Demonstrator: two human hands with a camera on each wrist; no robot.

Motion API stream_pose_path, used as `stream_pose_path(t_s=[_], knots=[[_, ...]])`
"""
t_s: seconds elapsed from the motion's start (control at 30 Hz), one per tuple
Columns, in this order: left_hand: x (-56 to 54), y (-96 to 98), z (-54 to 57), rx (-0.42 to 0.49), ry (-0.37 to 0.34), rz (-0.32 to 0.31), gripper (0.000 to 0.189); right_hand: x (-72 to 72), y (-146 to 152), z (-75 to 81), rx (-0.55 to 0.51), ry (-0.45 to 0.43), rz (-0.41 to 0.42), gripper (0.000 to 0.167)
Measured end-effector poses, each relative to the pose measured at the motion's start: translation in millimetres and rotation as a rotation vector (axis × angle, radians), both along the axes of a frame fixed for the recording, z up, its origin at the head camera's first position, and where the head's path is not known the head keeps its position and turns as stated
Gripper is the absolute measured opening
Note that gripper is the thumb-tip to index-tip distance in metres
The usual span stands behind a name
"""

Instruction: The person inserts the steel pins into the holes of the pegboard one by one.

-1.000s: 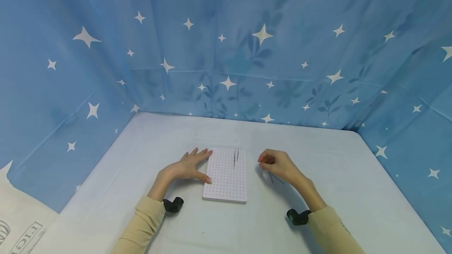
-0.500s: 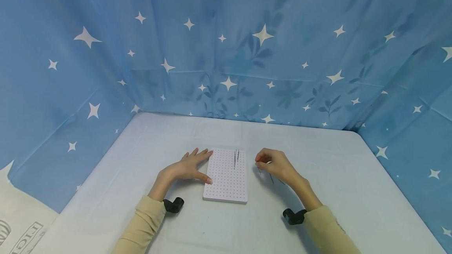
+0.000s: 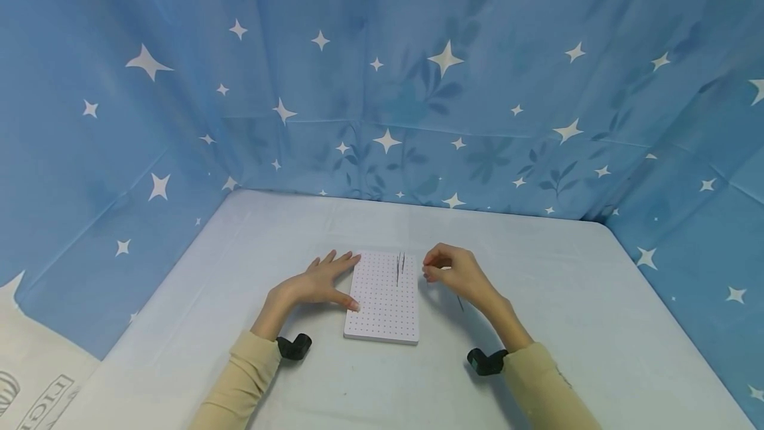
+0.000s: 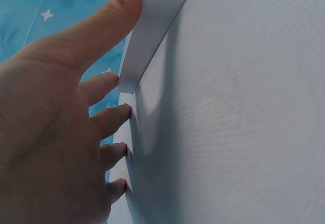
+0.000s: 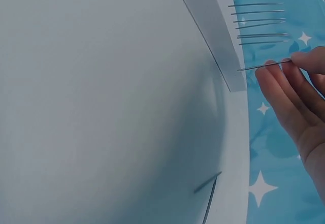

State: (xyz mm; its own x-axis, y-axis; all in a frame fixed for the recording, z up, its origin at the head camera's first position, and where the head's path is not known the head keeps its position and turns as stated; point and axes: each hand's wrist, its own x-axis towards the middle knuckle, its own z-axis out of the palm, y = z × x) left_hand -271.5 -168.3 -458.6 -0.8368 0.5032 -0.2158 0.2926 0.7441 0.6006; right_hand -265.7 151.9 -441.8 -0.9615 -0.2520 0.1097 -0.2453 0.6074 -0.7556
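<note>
A white board (image 3: 381, 310) with a grid of small holes lies on the table. Several thin metal needles (image 3: 398, 269) stand upright in its far right part, side by side as a row in the right wrist view. The left hand (image 3: 316, 282) spreads its straight fingers at the board's left edge, its thumb (image 4: 109, 28) on the board and its other fingertips on or close to the tabletop. Just right of the board, the right hand (image 3: 462, 276) pinches a needle (image 5: 251, 68) between thumb and fingertips. In the right wrist view that needle's tip overlaps the board's side.
Two more needles lie on the white table (image 3: 382, 383), one (image 5: 209, 203) nearer the right wrist camera and one (image 5: 205, 183) touching or crossing its end. A blue curtain (image 3: 382, 85) with white stars hangs behind and beside the table. Printed pale cloth (image 3: 42, 370) shows at lower left.
The right hand has lifted a needle from among those on the table and moved left and slightly away, closer to the board. The left hand has kept its place.
</note>
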Motion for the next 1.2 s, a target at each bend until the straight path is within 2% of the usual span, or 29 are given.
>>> stream_pose_path(t_s=[0.37,0.67,1.2], knots=[[0.0,-0.4,1.2,-0.002,-0.002,0.0,0.108,-6.0,-10.8,-1.6,-0.102,0.02,0.03,0.008],[0.4,-0.6,0.9,0.003,-0.002,0.0,0.108,-10.1,-20.9,-3.6,-0.147,0.037,0.015,0.009],[0.7,0.1,3.4,0.001,-0.016,0.011,0.109,-11.1,-28.8,-5.5,-0.133,0.025,0.0,0.01]])
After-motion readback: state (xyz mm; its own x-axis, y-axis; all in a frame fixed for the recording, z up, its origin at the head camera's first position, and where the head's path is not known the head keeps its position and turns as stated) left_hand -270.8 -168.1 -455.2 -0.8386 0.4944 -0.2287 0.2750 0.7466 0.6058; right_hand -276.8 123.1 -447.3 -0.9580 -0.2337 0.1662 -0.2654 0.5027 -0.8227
